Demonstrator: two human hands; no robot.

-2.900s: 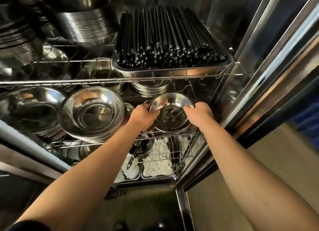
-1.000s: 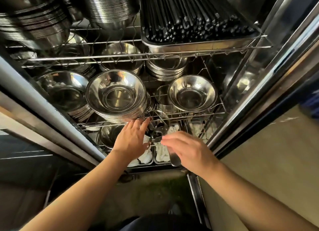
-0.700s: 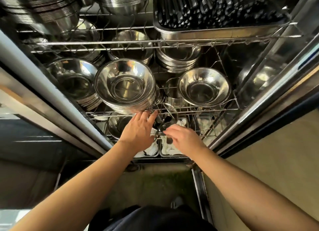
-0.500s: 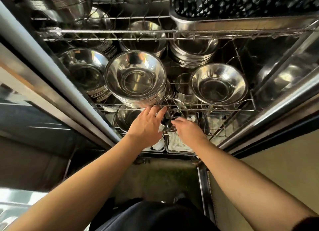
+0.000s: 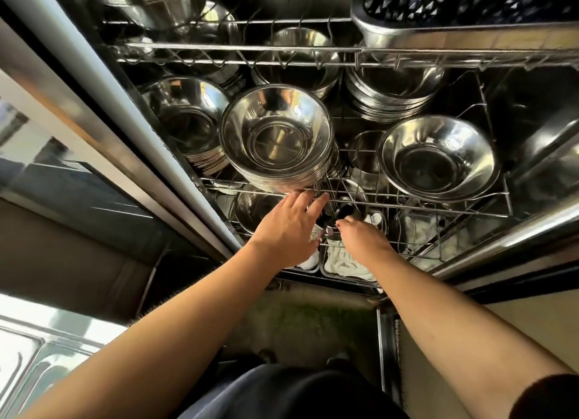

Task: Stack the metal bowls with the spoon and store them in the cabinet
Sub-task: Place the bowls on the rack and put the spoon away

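Below the middle wire shelf (image 5: 407, 205), both hands reach into the cabinet. The left hand (image 5: 288, 230) spreads flat, fingers touching that shelf's front wire; the right hand (image 5: 360, 235) pinches what may be a spoon (image 5: 343, 212). A metal bowl (image 5: 438, 158) sits on the shelf.

Glossy polished metal bowls (image 5: 438, 158) on a shiny wire rack (image 5: 407, 204); white cloths (image 5: 341, 260) below.

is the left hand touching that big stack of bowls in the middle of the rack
Cannot tell. In the head view the left hand's fingertips overlap the shelf wire just under the bowl stack, hiding any contact or gap.
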